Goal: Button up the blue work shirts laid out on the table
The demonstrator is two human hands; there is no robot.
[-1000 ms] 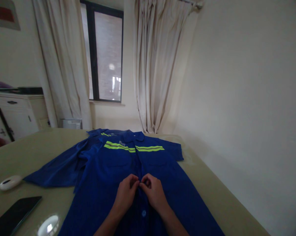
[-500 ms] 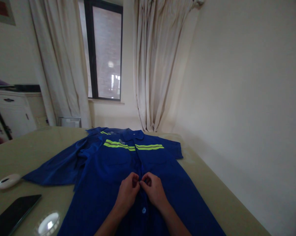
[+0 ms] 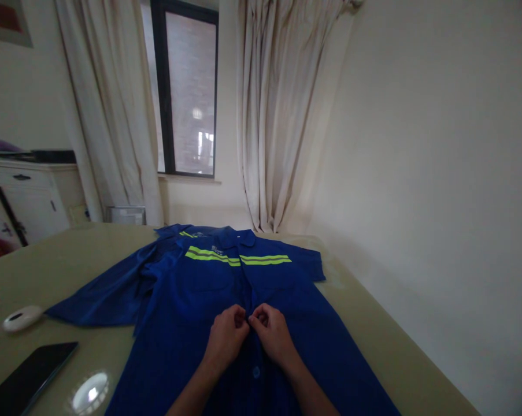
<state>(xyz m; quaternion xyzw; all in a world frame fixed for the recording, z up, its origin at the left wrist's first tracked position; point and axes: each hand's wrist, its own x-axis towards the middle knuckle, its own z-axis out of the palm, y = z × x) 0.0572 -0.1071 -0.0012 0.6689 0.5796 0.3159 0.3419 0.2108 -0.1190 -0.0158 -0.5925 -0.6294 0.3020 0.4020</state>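
A blue short-sleeved work shirt (image 3: 287,300) with yellow reflective stripes across the chest lies flat on the table, collar away from me. My left hand (image 3: 226,337) and my right hand (image 3: 270,335) meet at the shirt's front placket, both curled, fingertips pinching the fabric edges together. A blue button (image 3: 256,372) shows on the placket just below my hands. A second blue garment (image 3: 108,292) lies under the shirt and spreads out to the left.
On the beige table (image 3: 61,260) at the left lie a dark phone (image 3: 29,378), a white oval object (image 3: 22,318) and a bright reflection. A white cabinet stands at the far left. Curtains and a window are behind; a wall runs along the right.
Both hands stay pinched at the placket with only slight finger shifts. The view has drifted a little.
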